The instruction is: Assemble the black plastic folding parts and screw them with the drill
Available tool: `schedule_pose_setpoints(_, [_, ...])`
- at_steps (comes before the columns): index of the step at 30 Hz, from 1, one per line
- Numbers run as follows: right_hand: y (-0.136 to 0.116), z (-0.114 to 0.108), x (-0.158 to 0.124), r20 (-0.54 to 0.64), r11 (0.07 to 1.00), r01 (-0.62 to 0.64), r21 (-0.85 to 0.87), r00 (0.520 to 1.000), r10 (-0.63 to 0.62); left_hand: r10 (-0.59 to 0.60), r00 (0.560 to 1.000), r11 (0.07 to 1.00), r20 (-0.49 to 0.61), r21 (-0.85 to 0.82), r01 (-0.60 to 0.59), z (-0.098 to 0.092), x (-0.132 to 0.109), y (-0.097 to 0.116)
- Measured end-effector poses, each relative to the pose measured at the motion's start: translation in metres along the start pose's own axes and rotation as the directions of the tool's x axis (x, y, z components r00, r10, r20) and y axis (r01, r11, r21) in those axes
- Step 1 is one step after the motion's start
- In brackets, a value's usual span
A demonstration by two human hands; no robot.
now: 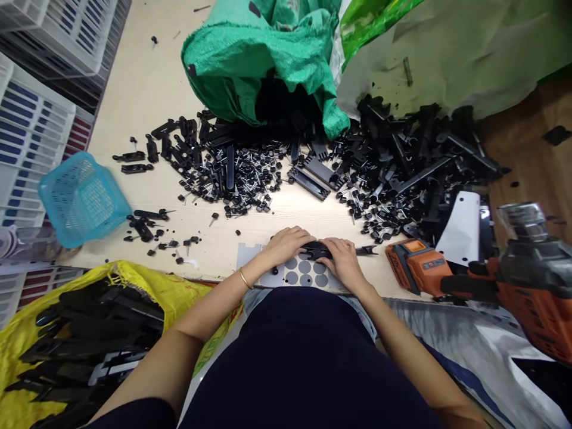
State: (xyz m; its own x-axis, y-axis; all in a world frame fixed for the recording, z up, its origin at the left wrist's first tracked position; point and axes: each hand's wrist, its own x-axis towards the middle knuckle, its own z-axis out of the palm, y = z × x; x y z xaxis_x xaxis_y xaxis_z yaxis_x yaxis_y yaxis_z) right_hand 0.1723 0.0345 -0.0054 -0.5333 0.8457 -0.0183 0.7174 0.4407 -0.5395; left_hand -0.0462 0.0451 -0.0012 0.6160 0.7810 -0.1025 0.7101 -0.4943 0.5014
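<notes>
Both my hands are at the table's front edge on a long black plastic part (316,251). My left hand (288,244), with a gold bangle on its wrist, has its fingers on the part's left end. My right hand (343,260) is wrapped round the middle of the same part, whose thin right end sticks out beyond the fingers. Under the hands lies a grey sheet with round discs (305,279). A small black knob (274,270) sits on the sheet's left portion.
Piles of black parts and metal-pinned knobs (250,179) spread behind my hands, below a green sack (268,53). An orange power tool (531,286) lies right, a blue basket (84,199) left. A yellow sack (179,286) of black parts stands front left.
</notes>
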Motion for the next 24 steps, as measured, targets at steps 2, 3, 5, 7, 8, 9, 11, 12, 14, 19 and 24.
schedule_pose_setpoints(2, [0.006,0.007,0.002,0.024,0.999,0.034,-0.013,0.999,-0.034,-0.021,1.000,1.000,-0.008,-0.007,0.021,0.002,0.000,0.000])
schedule_pose_setpoints(3, [0.008,0.008,0.003,0.028,0.999,0.048,-0.015,0.998,-0.048,-0.028,1.000,1.000,-0.010,-0.006,0.028,0.003,0.000,0.000])
schedule_pose_setpoints(5, [0.010,0.009,0.002,0.033,0.998,0.067,-0.014,0.997,-0.067,-0.026,1.000,1.000,-0.012,0.002,0.026,0.003,0.000,0.000])
schedule_pose_setpoints(7, [0.010,0.006,0.001,0.040,0.998,0.062,-0.006,0.997,-0.062,-0.011,1.000,1.000,-0.010,0.015,0.011,0.002,-0.001,-0.001])
schedule_pose_setpoints(8, [0.009,0.005,0.001,0.048,0.998,0.056,0.007,0.997,-0.056,-0.003,1.000,1.000,-0.008,0.022,0.004,0.002,-0.001,-0.001])
schedule_pose_setpoints(9, [0.010,0.002,0.002,0.060,0.998,0.051,0.032,0.997,-0.053,0.003,1.000,1.000,-0.007,0.026,-0.003,0.001,-0.001,-0.002])
schedule_pose_setpoints(11, [0.014,-0.004,0.007,0.071,0.994,0.035,0.102,0.997,-0.043,0.010,1.000,1.000,-0.006,0.028,-0.010,0.001,0.001,-0.002])
schedule_pose_setpoints(12, [0.018,-0.007,0.011,0.046,0.992,0.007,0.122,0.999,-0.013,0.014,1.000,1.000,-0.004,0.025,-0.014,0.001,0.003,-0.001])
schedule_pose_setpoints(14, [0.027,-0.016,0.025,-0.090,0.990,-0.117,0.080,0.988,0.124,0.030,1.000,1.000,0.003,0.010,-0.030,0.004,0.009,0.004])
schedule_pose_setpoints(19, [0.047,-0.033,0.076,-0.283,0.879,-0.428,-0.211,0.887,0.364,0.081,0.996,0.995,-0.029,-0.058,-0.083,0.005,0.024,0.020])
schedule_pose_setpoints(24, [0.053,-0.044,0.104,-0.278,0.910,-0.389,-0.140,0.898,0.341,-0.114,0.963,0.992,-0.246,-0.080,0.097,-0.015,0.008,-0.002])
